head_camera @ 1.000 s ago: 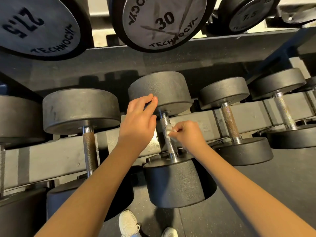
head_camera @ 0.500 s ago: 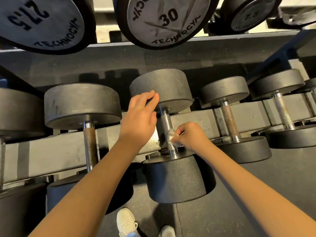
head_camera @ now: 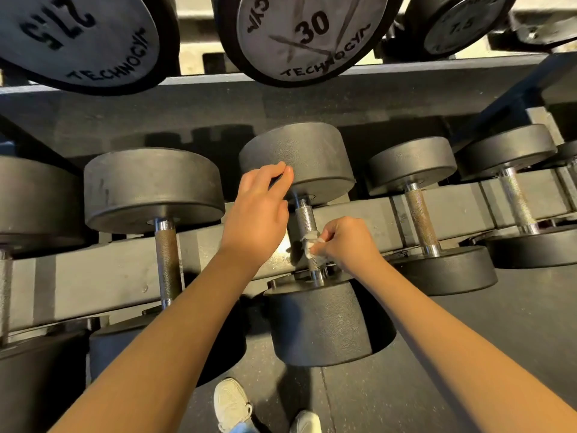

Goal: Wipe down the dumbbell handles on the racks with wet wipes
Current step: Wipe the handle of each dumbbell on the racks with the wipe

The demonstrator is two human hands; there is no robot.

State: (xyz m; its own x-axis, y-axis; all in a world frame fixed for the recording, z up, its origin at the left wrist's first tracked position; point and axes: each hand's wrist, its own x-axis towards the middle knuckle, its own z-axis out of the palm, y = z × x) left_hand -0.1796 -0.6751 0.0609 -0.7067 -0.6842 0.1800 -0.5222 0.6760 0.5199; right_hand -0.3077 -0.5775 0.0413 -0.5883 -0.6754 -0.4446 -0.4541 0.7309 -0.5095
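Observation:
A black dumbbell [head_camera: 315, 326] lies across the lower rack rail in the middle of the head view, its knurled steel handle [head_camera: 305, 218] running away from me. My right hand [head_camera: 345, 245] pinches a small crumpled white wet wipe [head_camera: 309, 245] against the lower part of that handle. My left hand [head_camera: 256, 214] rests with its fingers laid on the rim of the dumbbell's far head [head_camera: 309, 157], fingers fairly straight. Part of the handle is hidden behind the wipe and my right hand.
More dumbbells lie on the grey rack rail [head_camera: 93, 276]: one to the left with a rusty handle [head_camera: 168, 260], two to the right [head_camera: 421, 220] [head_camera: 515, 201]. Upper-shelf dumbbells marked 27.5 [head_camera: 78, 35] and 30 [head_camera: 306, 32] hang overhead. My white shoes [head_camera: 232, 404] stand on the dark floor.
My right hand with the wipe has slid slightly along the middle dumbbell's handle. My left hand has stayed on the far head.

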